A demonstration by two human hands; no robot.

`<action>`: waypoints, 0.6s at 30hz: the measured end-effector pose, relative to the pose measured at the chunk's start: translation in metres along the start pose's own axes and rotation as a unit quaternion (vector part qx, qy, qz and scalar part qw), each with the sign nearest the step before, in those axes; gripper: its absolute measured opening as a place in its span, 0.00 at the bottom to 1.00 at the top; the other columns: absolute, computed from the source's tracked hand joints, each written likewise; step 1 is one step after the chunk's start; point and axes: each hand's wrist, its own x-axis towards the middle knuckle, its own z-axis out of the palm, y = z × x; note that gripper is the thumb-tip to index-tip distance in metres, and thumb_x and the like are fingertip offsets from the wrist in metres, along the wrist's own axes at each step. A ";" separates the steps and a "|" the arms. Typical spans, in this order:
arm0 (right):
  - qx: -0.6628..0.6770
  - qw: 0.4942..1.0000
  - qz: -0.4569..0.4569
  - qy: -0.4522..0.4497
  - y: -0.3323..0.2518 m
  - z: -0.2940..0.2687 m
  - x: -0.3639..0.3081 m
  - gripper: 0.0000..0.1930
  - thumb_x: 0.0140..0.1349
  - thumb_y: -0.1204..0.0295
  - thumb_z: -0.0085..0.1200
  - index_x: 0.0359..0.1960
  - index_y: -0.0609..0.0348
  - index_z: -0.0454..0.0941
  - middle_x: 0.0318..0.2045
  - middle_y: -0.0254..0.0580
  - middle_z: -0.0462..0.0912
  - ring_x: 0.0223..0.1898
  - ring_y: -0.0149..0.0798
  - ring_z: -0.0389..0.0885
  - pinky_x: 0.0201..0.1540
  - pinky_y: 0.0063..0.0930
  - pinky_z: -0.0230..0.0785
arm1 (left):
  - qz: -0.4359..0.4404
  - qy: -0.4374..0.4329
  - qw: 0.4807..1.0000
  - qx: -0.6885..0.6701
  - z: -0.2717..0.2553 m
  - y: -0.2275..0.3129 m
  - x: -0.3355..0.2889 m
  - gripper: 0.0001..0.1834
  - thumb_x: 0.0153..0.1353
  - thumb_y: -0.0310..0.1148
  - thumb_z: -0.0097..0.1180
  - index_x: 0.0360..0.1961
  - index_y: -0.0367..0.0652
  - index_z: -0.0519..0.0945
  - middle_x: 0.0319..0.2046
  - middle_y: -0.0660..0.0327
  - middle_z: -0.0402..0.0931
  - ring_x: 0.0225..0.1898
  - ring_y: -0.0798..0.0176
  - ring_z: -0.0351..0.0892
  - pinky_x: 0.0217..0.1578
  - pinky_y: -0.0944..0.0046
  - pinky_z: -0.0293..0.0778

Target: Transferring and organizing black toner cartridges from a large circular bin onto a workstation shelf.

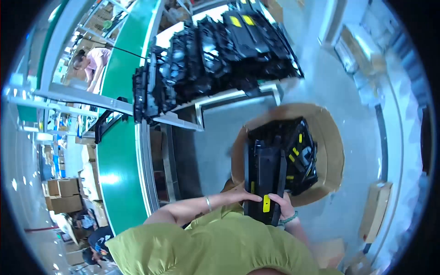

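A long black plastic cartridge [265, 167] with a yellow tab is held upright in front of my body. My left hand [242, 193] grips its left side near the lower end. On its right side my right hand [283, 205] holds on, the thumb by the yellow tab; its other fingers are partly hidden. Just beyond the held piece stands an open cardboard box [331, 156]. Inside it lie several similar black cartridges [300, 153] with yellow tabs, partly covered by the one I hold.
Ahead, a table bears rows of black plastic cartridges [206, 55]. Along my left runs a green conveyor belt [120, 160] with a black part [107, 120] at its edge. A person in pink [96, 59] bends beyond it. A carton [376, 211] stands far right.
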 end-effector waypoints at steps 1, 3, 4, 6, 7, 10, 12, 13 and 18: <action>-0.046 0.997 -0.046 -0.046 -0.024 0.032 0.005 0.26 0.49 0.74 0.55 0.51 0.64 0.64 0.42 0.40 0.74 0.43 0.34 0.73 0.48 0.27 0.65 | 0.080 0.076 0.994 0.003 -0.009 0.000 -0.016 0.46 0.45 0.37 0.65 0.61 0.37 0.51 0.55 0.57 0.61 0.54 0.59 0.64 0.54 0.64 0.61; -0.109 0.990 -0.051 -0.070 -0.069 0.094 0.017 0.24 0.50 0.74 0.54 0.50 0.65 0.65 0.40 0.41 0.76 0.41 0.34 0.75 0.47 0.27 0.66 | 0.133 0.058 0.987 -0.072 -0.040 0.010 -0.030 0.40 0.47 0.37 0.61 0.58 0.35 0.55 0.51 0.53 0.65 0.51 0.60 0.65 0.53 0.63 0.62; -0.160 0.980 -0.091 -0.074 -0.090 0.130 0.022 0.20 0.51 0.71 0.53 0.46 0.66 0.69 0.38 0.40 0.77 0.38 0.34 0.76 0.42 0.27 0.70 | 0.175 0.113 0.976 -0.064 -0.055 0.028 -0.047 0.37 0.47 0.37 0.60 0.56 0.35 0.58 0.48 0.53 0.67 0.51 0.60 0.65 0.53 0.62 0.62; -0.173 0.969 -0.117 -0.133 -0.129 0.185 0.039 0.19 0.52 0.70 0.53 0.45 0.65 0.71 0.36 0.39 0.78 0.36 0.32 0.77 0.42 0.25 0.69 | 0.247 0.178 0.953 0.002 -0.079 0.095 -0.093 0.21 0.48 0.35 0.59 0.44 0.38 0.74 0.37 0.62 0.76 0.38 0.69 0.74 0.44 0.69 0.67; -0.180 0.967 -0.117 -0.140 -0.142 0.222 0.045 0.16 0.52 0.69 0.54 0.41 0.64 0.73 0.34 0.37 0.79 0.35 0.30 0.78 0.42 0.24 0.69 | 0.288 0.183 0.940 0.003 -0.107 0.104 -0.108 0.21 0.47 0.37 0.59 0.43 0.38 0.75 0.37 0.62 0.76 0.38 0.69 0.74 0.44 0.69 0.67; -0.268 0.934 -0.095 -0.217 -0.170 0.318 0.102 0.15 0.51 0.64 0.57 0.38 0.60 0.77 0.30 0.34 0.79 0.31 0.27 0.77 0.35 0.22 0.69 | 0.285 0.329 0.900 0.006 -0.187 0.140 -0.164 0.22 0.47 0.42 0.60 0.41 0.39 0.76 0.34 0.64 0.76 0.36 0.70 0.75 0.39 0.70 0.70; -0.244 0.929 -0.080 -0.268 -0.170 0.379 0.159 0.12 0.54 0.64 0.53 0.34 0.60 0.76 0.29 0.36 0.80 0.30 0.28 0.79 0.34 0.22 0.71 | 0.259 0.293 0.916 -0.087 -0.232 0.171 -0.200 0.27 0.47 0.46 0.60 0.43 0.38 0.73 0.35 0.62 0.77 0.37 0.67 0.77 0.41 0.68 0.72; -0.196 0.937 -0.015 -0.290 -0.172 0.400 0.190 0.12 0.53 0.65 0.54 0.34 0.60 0.75 0.30 0.38 0.80 0.29 0.31 0.79 0.35 0.25 0.73 | 0.261 0.285 0.920 -0.066 -0.250 0.187 -0.212 0.26 0.48 0.47 0.59 0.43 0.39 0.73 0.34 0.62 0.77 0.34 0.66 0.78 0.38 0.68 0.74; -0.249 0.938 -0.006 -0.240 -0.134 0.468 0.288 0.13 0.48 0.64 0.57 0.33 0.59 0.75 0.28 0.39 0.79 0.29 0.34 0.80 0.34 0.30 0.74 | 0.190 0.340 0.920 -0.039 -0.377 0.184 -0.233 0.16 0.48 0.44 0.57 0.33 0.46 0.73 0.28 0.63 0.75 0.28 0.68 0.78 0.27 0.66 0.76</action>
